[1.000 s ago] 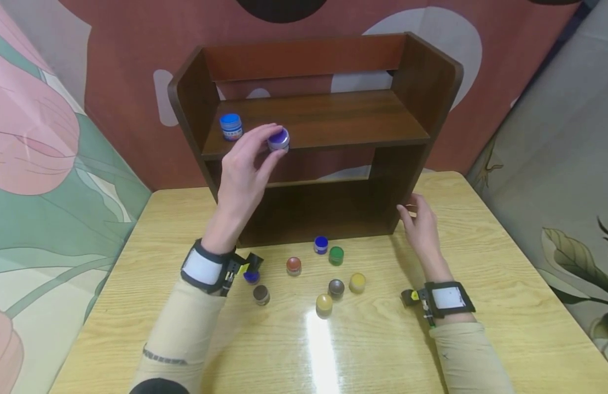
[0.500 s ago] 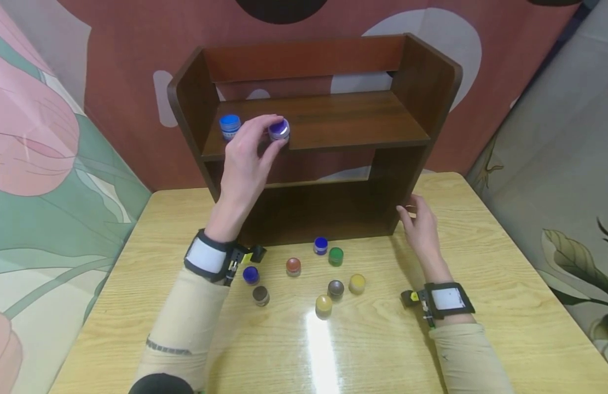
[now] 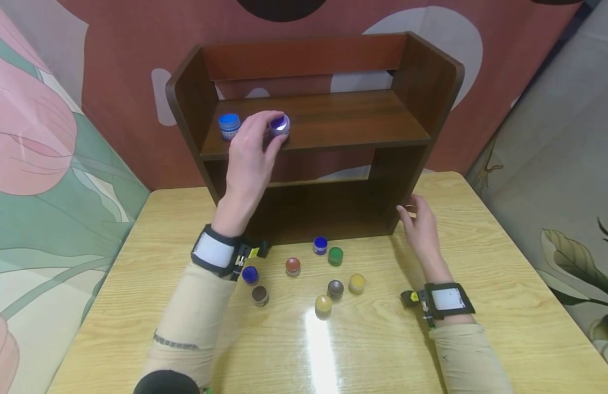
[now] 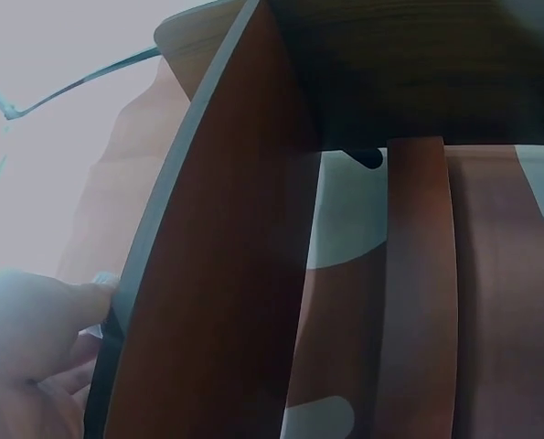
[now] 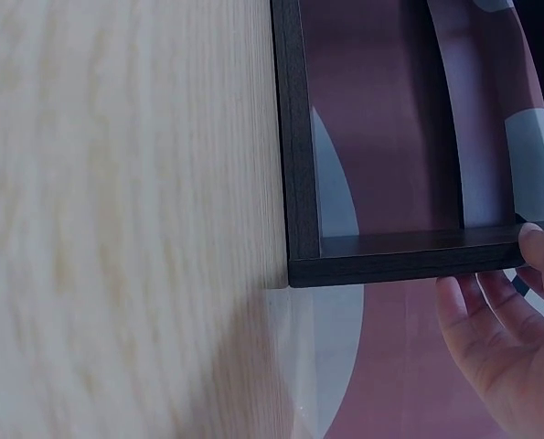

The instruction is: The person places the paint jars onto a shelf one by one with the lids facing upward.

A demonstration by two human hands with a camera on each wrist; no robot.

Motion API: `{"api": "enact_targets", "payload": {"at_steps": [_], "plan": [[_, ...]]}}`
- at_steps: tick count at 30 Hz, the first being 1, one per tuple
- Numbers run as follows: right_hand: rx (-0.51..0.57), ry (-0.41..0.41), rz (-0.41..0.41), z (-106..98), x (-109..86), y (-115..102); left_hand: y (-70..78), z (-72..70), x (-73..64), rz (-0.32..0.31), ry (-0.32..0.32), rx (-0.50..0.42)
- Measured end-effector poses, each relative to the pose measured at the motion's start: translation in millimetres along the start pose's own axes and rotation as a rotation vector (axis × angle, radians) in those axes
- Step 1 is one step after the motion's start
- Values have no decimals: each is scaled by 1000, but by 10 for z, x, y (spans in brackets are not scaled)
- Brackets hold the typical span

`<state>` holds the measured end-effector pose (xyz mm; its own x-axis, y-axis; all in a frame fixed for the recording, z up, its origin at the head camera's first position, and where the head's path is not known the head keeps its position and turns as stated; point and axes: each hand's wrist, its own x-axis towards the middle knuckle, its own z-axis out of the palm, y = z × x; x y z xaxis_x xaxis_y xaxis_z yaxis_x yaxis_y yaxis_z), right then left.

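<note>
My left hand [image 3: 248, 156] pinches a small paint jar with a purple lid [image 3: 280, 126] between thumb and fingers, at the front of the upper board of a dark brown shelf [image 3: 348, 112]. Whether the jar touches the board I cannot tell. Left of it, a bigger jar with a bright blue lid [image 3: 229, 127] stands on the same board. In the left wrist view the shelf board hides most of the held jar. My right hand [image 3: 422, 230] holds the shelf's right side panel; in the right wrist view the thumb is at its front edge and the fingers [image 5: 518, 315] lie against its outer side.
Several small paint jars stand on the wooden table [image 3: 382, 339] before the shelf: blue [image 3: 320, 245], green [image 3: 335, 256], red-brown [image 3: 293, 266], dark blue [image 3: 250, 275], dark brown [image 3: 260, 296], grey [image 3: 335, 289] and yellow ones [image 3: 357, 283]. Patterned cloth hangs behind.
My left hand has moved slightly up and forward with the purple-lidded jar, bringing it over the upper board's front part. The right hand stays at the side panel.
</note>
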<state>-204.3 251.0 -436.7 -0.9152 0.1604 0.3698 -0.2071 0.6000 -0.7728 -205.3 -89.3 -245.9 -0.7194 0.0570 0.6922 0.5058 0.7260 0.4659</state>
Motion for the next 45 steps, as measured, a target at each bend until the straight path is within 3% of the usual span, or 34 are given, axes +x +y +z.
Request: {"api": "enact_targets", "payload": {"at_steps": [6,24,45], "plan": [[-2,-1,0,8,-4,8,25,0,43,-46,-19,31],[-20,16,-15,-25,-14,15,135,21,212,-197,-153,85],[-29,7,-12,-52,-12,0,159,36,228,-235,-138,96]]}}
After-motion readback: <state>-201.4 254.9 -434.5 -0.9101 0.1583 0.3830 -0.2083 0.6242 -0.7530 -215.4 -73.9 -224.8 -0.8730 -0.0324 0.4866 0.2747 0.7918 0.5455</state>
